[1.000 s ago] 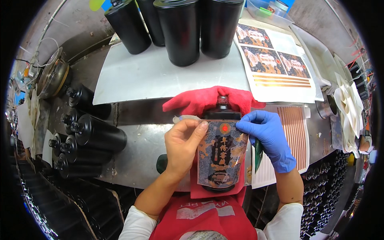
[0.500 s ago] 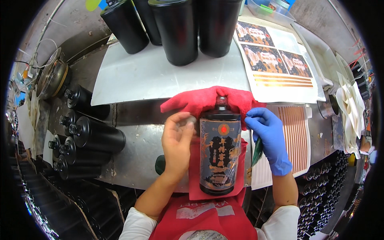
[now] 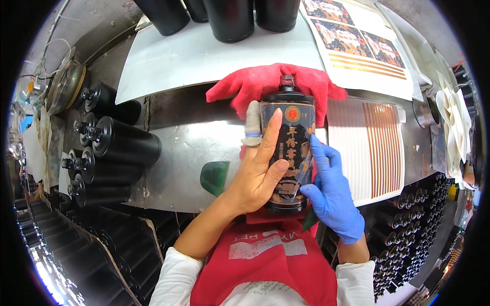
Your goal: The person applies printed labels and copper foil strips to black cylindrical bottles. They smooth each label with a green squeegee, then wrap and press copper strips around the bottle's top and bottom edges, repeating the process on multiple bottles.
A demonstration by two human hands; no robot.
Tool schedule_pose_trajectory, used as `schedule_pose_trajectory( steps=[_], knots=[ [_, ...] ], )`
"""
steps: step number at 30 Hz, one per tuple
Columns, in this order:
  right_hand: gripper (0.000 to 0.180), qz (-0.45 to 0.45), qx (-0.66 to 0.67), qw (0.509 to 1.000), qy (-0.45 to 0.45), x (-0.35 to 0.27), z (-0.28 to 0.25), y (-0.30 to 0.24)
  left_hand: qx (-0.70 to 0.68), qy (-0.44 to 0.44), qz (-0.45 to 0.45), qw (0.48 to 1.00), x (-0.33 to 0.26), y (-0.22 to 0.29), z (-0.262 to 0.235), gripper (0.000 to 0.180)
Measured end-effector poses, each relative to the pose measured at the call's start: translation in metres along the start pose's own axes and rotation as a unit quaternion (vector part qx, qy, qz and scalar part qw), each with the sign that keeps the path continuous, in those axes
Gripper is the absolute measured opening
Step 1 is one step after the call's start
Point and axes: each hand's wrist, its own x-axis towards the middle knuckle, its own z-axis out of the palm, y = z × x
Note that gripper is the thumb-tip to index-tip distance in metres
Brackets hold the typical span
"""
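A black bottle (image 3: 293,158) with a dark, gold-patterned label lies on its back in front of me, its neck pointing away over a red towel (image 3: 250,81). My left hand (image 3: 258,176) is bare except for a cloth finger cover (image 3: 253,125). Its fingers stretch along the bottle's left side, with index finger and thumb flat on the label. At the right edge, my right hand (image 3: 329,186) in a blue glove has its fingertips against the label. A dark green scraper (image 3: 310,219) pokes out below this hand, its grip mostly hidden.
Another green scraper (image 3: 214,176) lies on the metal table (image 3: 176,168) to the left. Several black bottles (image 3: 125,140) lie beyond it, and others (image 3: 229,20) stand at the back. Decal sheets (image 3: 352,46) and a striped sheet (image 3: 367,153) occupy the right.
Both hands have come from beside the bottle's neck down onto its label. The view has tilted, so the bottle and table appear higher. The green scraper has moved along with my right hand.
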Motion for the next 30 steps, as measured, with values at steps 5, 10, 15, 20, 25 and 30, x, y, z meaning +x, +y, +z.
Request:
schedule_pose_trajectory(
  steps=[5, 10, 15, 20, 25, 30],
  knots=[
    [0.075, -0.03, 0.028, 0.999, -0.001, -0.001, 0.008, 0.01, -0.016, -0.008, 0.015, 1.0, 0.0, 0.008, 0.001, 0.064],
    [0.078, -0.032, 0.046, 0.998, -0.01, -0.005, 0.012, 0.011, -0.036, -0.007, 0.015, 0.999, -0.003, 0.005, 0.001, 0.065],
    [0.072, 0.051, 0.198, 0.978, 0.049, -0.003, 0.009, 0.014, -0.068, -0.006, -0.024, 0.997, -0.003, 0.004, -0.001, 0.066],
    [0.025, 0.147, 0.328, 0.906, 0.222, 0.038, -0.02, 0.035, 0.141, 0.032, 0.014, 0.989, 0.0, 0.024, -0.006, 0.059],
    [0.032, 0.078, 0.278, 0.899, 0.329, 0.09, -0.019, 0.044, 0.237, 0.008, 0.066, 0.969, 0.007, 0.054, 0.015, 0.055],
    [0.039, 0.054, 0.295, 0.891, 0.339, 0.095, -0.007, 0.04, 0.272, -0.01, 0.032, 0.962, 0.004, 0.053, 0.022, 0.052]
  ],
)
